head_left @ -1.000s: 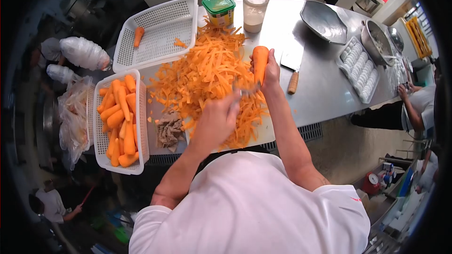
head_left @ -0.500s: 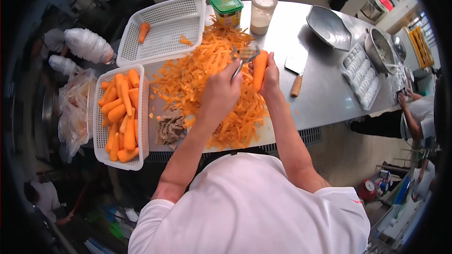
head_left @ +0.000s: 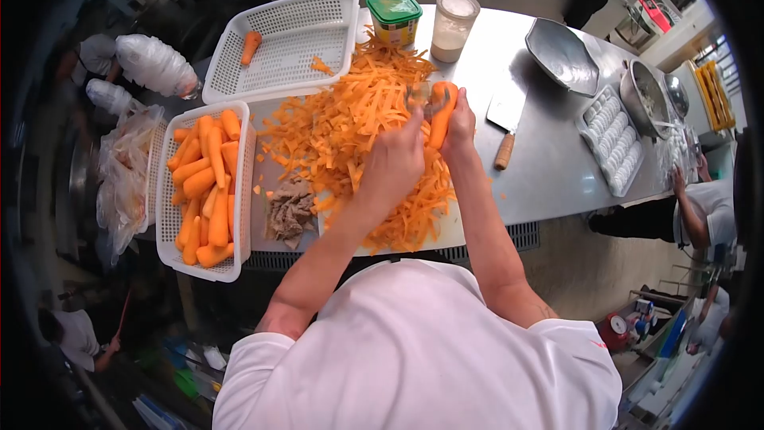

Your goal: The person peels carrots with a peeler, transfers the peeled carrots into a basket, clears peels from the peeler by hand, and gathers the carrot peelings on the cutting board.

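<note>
A Y-shaped peeler [head_left: 427, 100], blurred by motion, is in my left hand [head_left: 395, 161], whose fingers are closed round its handle. My right hand [head_left: 459, 127] grips an orange carrot [head_left: 442, 123] that stands nearly upright, its upper end close to the peeler's head. Beneath both hands spreads a big heap of carrot strips [head_left: 350, 123], over a pale cutting board [head_left: 452, 227] at the front. A crumpled brown cloth-like lump [head_left: 290, 211] lies by my left forearm.
At left, a white basket [head_left: 246, 191] holds several whole carrots; another basket [head_left: 215, 72] has one carrot. Behind the heap are a green-lidded tub [head_left: 395, 16] and a jar [head_left: 455, 25]. Rightward lie a cleaver [head_left: 504, 115], a metal tray [head_left: 561, 56] and an egg-tray-like container [head_left: 611, 139]. Co-workers stand around.
My left hand has moved up and right, with the peeler now at the carrot's upper end. The carrot has tilted slightly in my right hand. The view has shifted a little.
</note>
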Demonstrator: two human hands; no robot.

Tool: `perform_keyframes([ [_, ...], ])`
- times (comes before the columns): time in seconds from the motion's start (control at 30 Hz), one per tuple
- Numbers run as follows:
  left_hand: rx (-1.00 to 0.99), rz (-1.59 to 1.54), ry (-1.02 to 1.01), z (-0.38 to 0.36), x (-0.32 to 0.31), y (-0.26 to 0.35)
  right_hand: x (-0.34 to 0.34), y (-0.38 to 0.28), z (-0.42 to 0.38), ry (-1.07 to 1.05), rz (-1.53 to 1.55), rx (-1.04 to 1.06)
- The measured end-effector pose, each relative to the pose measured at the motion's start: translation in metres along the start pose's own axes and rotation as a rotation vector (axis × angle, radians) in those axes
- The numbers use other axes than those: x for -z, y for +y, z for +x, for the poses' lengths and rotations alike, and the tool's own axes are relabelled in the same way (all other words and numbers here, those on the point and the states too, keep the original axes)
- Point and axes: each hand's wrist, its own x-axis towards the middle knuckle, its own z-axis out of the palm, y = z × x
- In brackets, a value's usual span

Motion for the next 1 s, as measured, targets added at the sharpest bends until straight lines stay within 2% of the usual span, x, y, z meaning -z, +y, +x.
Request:
perform_keyframes([
  [0.03, -0.009, 0.002, -0.004, -0.011, 0.006, 0.001, -0.001, -0.003, 0.003, 0.061, 0.064, -0.021],
  [0.1, 0.074, -0.048, -0.248, -0.044, 0.026, 0.004, 0.016, -0.001, 0.012, 0.045, 0.085, -0.004],
  [0.13, 0.069, -0.05, -0.255, -0.041, 0.029, 0.004, 0.025, 0.0, 0.017, 0.021, 0.096, 0.005],
  [0.23, 0.144, -0.105, -0.196, -0.025, 0.032, 0.007, 0.023, 0.009, 0.015, -0.044, 0.04, 0.012],
  [0.3, 0.119, -0.154, 0.003, 0.005, 0.024, 0.012, 0.01, 0.009, 0.008, -0.079, 0.043, -0.009],
  [0.37, 0.06, -0.067, 0.002, -0.001, 0.011, 0.005, 0.005, 0.01, 0.007, -0.105, 0.048, -0.03],
  [0.43, -0.016, 0.025, -0.02, -0.013, 0.014, 0.005, 0.011, 0.009, 0.016, -0.036, 0.072, -0.062],
  [0.5, 0.061, -0.009, -0.241, -0.051, 0.034, 0.01, 0.032, 0.01, 0.031, -0.044, 0.145, -0.038],
  [0.57, 0.099, -0.015, -0.309, -0.073, 0.044, 0.003, 0.048, 0.006, 0.033, -0.053, 0.21, -0.008],
  [0.63, 0.132, -0.011, -0.359, -0.075, 0.053, -0.012, 0.048, -0.005, 0.028, -0.094, 0.253, -0.075],
  [0.67, 0.09, -0.015, -0.299, -0.075, 0.056, -0.021, 0.047, -0.009, 0.023, -0.093, 0.258, -0.067],
  [0.73, 0.041, -0.019, -0.232, -0.068, 0.068, -0.024, 0.038, -0.021, 0.006, -0.238, 0.333, -0.295],
  [0.8, 0.164, -0.097, -0.111, -0.059, 0.087, -0.02, 0.031, -0.026, -0.02, -0.289, 0.297, -0.343],
  [0.87, 0.363, -0.311, 0.041, -0.05, 0.106, -0.037, 0.03, -0.022, -0.041, -0.397, 0.229, -0.341],
  [0.93, 0.19, -0.545, 0.281, -0.032, 0.12, -0.063, 0.038, -0.012, -0.051, -0.471, 0.168, -0.318],
  [0.97, 0.192, -0.544, 0.291, -0.022, 0.115, -0.078, 0.04, -0.009, -0.057, -0.531, 0.119, -0.359],
  [1.0, 0.184, -0.806, 0.408, -0.009, 0.109, -0.094, 0.041, -0.006, -0.064, -0.592, 0.07, -0.398],
])
